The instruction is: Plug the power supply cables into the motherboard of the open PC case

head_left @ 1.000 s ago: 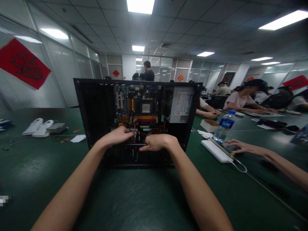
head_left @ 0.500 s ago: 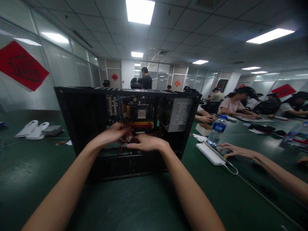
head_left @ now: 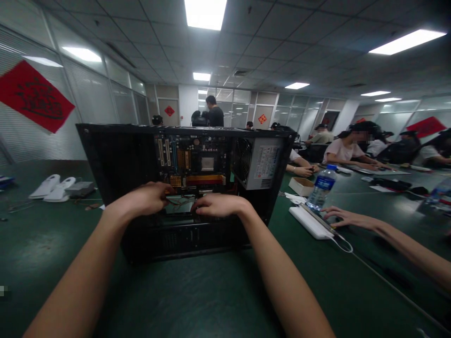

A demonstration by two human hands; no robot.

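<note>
An open black computer case [head_left: 116, 159] stands on the green table [head_left: 197, 300] in front of me, its motherboard [head_left: 192, 159] and grey power supply [head_left: 262, 162] showing. My left hand [head_left: 143, 199] is closed at the lower middle of the case, gripping a bundle of red and pale wires [head_left: 179, 203]. My right hand [head_left: 220, 205] lies just to the right of it, fingers curled onto the same wires and the case's inner rail. What the fingertips hold is partly hidden.
Another person's hand [head_left: 343, 217] rests by a white power strip [head_left: 310, 222] and a water bottle [head_left: 320, 185] on the right. A small cardboard box [head_left: 299, 185] sits behind. White parts [head_left: 52, 188] lie far left. Several people sit at the far right.
My left hand has slid left and lower along the wires, pulling apart from my right hand. The view has shifted slightly; the case stays put.
</note>
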